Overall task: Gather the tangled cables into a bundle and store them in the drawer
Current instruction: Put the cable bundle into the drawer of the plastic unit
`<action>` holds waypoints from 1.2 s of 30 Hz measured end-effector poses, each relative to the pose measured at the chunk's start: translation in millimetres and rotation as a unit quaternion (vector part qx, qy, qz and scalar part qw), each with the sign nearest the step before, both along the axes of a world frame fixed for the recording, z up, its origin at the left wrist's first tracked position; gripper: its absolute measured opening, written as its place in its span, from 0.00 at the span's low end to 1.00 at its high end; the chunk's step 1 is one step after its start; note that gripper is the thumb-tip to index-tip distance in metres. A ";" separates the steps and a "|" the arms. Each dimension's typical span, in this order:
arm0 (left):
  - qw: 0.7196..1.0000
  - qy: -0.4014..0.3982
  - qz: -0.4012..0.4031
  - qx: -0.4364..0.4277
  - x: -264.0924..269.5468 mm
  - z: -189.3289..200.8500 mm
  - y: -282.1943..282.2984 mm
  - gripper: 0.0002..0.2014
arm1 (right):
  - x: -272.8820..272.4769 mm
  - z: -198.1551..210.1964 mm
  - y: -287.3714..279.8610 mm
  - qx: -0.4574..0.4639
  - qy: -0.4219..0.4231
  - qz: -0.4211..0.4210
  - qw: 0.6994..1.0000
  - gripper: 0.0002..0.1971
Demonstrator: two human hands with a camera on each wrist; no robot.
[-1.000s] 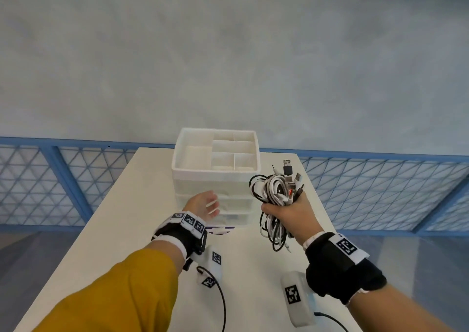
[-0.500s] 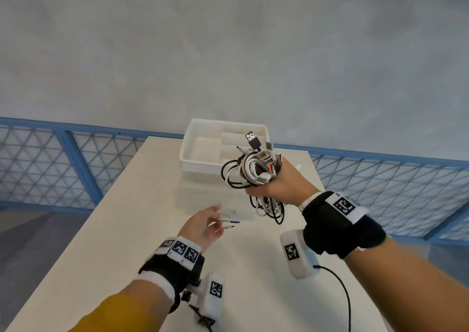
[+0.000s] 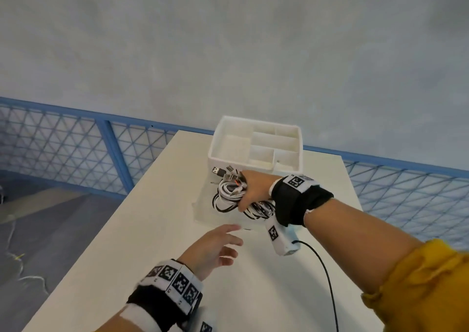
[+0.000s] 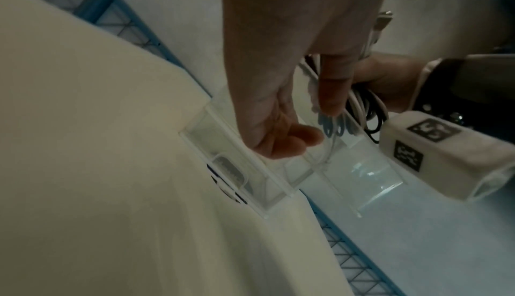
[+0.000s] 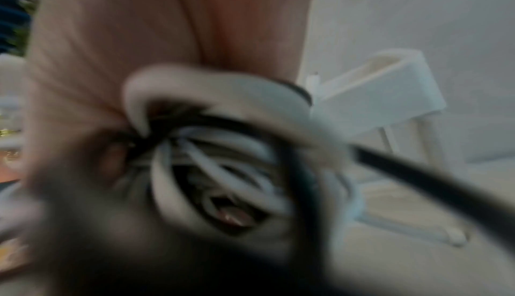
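My right hand (image 3: 250, 192) grips a bundle of white and black cables (image 3: 229, 192), plugs sticking out to the left. It holds the bundle just over the pulled-out clear drawer (image 3: 203, 212) of the white drawer unit (image 3: 253, 145). My left hand (image 3: 228, 240) hovers just in front of the drawer's front wall, fingers loose and holding nothing. The left wrist view shows those fingers (image 4: 289, 140) above the clear drawer (image 4: 251, 175), with the cables (image 4: 359, 107) hanging beyond. In the blurred right wrist view, cable loops (image 5: 223, 168) fill the palm.
The drawer unit stands at the far end of a white table (image 3: 127, 255), its top a divided open tray. A blue mesh railing (image 3: 76, 149) runs behind the table. A black wire (image 3: 327, 281) trails from my right wrist camera across the table.
The clear drawer has been pulled out and my left hand has let go of its front. My right hand carried the cable bundle left and down over the open drawer.
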State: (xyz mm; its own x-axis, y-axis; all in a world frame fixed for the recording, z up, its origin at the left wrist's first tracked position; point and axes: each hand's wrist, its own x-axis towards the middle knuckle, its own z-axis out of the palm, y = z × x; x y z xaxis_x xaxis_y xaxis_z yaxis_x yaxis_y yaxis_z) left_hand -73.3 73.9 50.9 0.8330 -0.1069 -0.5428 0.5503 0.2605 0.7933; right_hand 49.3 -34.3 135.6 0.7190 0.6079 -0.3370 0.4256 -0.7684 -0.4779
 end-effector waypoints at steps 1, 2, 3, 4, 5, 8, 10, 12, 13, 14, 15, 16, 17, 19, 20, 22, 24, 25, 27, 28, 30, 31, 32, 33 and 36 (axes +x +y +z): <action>1.000 -0.002 -0.012 0.020 -0.7 3.0 0.7 0.15 | 4.5 -1.2 -0.4 -0.025 0.005 0.000 1.000 0.30; 0.998 -0.006 -0.026 0.049 -1.0 6.6 0.6 0.15 | 7.5 -0.9 -1.0 -0.041 0.010 0.001 0.999 0.32; 0.994 -0.018 -0.045 0.095 -1.1 9.9 -0.1 0.14 | 10.8 -1.7 -1.3 -0.056 0.015 0.004 0.998 0.34; 0.983 -0.048 -0.069 0.165 -1.0 12.9 -1.3 0.11 | 12.2 -1.3 -2.0 -0.072 0.024 0.010 0.997 0.36; 0.956 -0.106 -0.085 0.261 -0.8 16.6 -2.3 0.08 | 14.2 -2.1 -2.9 -0.091 0.033 0.017 0.995 0.38; 0.778 -0.347 -0.063 0.520 0.7 36.1 -4.7 0.05 | 14.6 -2.9 -4.1 -0.140 0.042 0.048 0.988 0.39; 0.679 -0.421 -0.071 0.597 7.1 48.2 -10.5 0.22 | 11.1 0.5 -3.4 -0.140 0.047 0.070 0.987 0.36; 0.625 -0.386 -0.145 0.663 18.6 53.3 -16.5 0.41 | 8.8 3.1 -2.4 -0.147 0.045 0.101 0.983 0.29; 0.601 -0.358 -0.185 0.690 25.1 52.7 -18.6 0.48 | 8.4 5.3 -2.9 -0.149 0.043 0.109 0.982 0.26; 0.579 -0.336 -0.214 0.711 31.3 51.5 -20.1 0.53 | 8.7 8.0 -5.4 -0.148 0.040 0.112 0.982 0.24; 0.559 -0.321 -0.234 0.728 36.5 49.8 -20.5 0.55 | 8.9 11.8 -8.8 -0.142 0.042 0.112 0.983 0.25; 0.546 -0.310 -0.247 0.738 41.3 47.0 -19.7 0.56 | 9.3 14.8 -12.6 -0.126 0.052 0.101 0.986 0.27; 0.538 -0.301 -0.256 0.744 45.5 43.9 -17.8 0.57 | 8.9 18.9 -17.3 -0.106 0.059 0.089 0.989 0.29; 0.536 -0.286 -0.276 0.745 52.9 39.3 -12.0 0.56 | 10.3 23.2 -27.7 -0.080 0.044 0.057 0.994 0.33; 0.541 -0.281 -0.284 0.740 56.6 37.5 -8.8 0.55 | 11.3 23.3 -33.7 -0.077 0.017 0.043 0.996 0.34; 0.560 -0.276 -0.299 0.722 65.0 36.1 -2.7 0.55 | 9.9 25.9 -45.7 -0.072 -0.056 0.017 0.996 0.31; 0.581 -0.265 -0.328 0.696 74.1 38.8 2.1 0.56 | 3.5 26.5 -55.2 -0.059 -0.100 0.011 0.993 0.29; 0.590 -0.255 -0.351 0.681 78.6 41.1 4.1 0.58 | -3.1 25.4 -57.8 -0.058 -0.097 0.027 0.993 0.29; 0.602 -0.227 -0.397 0.654 87.5 45.8 7.5 0.60 | -16.9 10.5 -57.9 -0.079 -0.081 0.093 0.989 0.33; 0.603 -0.214 -0.415 0.647 91.4 47.3 9.1 0.61 | -23.3 -0.5 -56.2 -0.104 -0.079 0.126 0.983 0.35; 0.596 -0.200 -0.439 0.642 96.7 47.9 11.3 0.62 | -28.7 -23.4 -53.2 -0.161 -0.089 0.149 0.972 0.41; 0.589 -0.203 -0.442 0.646 97.5 47.2 11.4 0.62 | -27.0 -31.6 -53.5 -0.181 -0.086 0.141 0.970 0.43; 0.576 -0.219 -0.439 0.654 97.3 46.6 10.7 0.62 | -23.7 -35.2 -54.9 -0.190 -0.077 0.128 0.970 0.44; 0.557 -0.250 -0.427 0.667 95.5 46.5 9.5 0.62 | -19.7 -35.6 -56.5 -0.189 -0.063 0.115 0.973 0.45; 0.501 -0.383 -0.339 0.698 89.7 50.4 7.6 0.55 | -11.1 -34.5 -59.0 -0.186 -0.025 0.086 0.978 0.47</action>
State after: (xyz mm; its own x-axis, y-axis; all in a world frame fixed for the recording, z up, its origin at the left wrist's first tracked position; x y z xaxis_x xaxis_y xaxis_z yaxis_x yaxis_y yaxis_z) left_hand 16.5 81.5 101.3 0.8833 -0.4677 -0.0315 -0.4683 -0.8835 -0.0124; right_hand 38.2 -93.3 101.1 0.6378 0.5636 -0.5250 0.5800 -0.7999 -0.1542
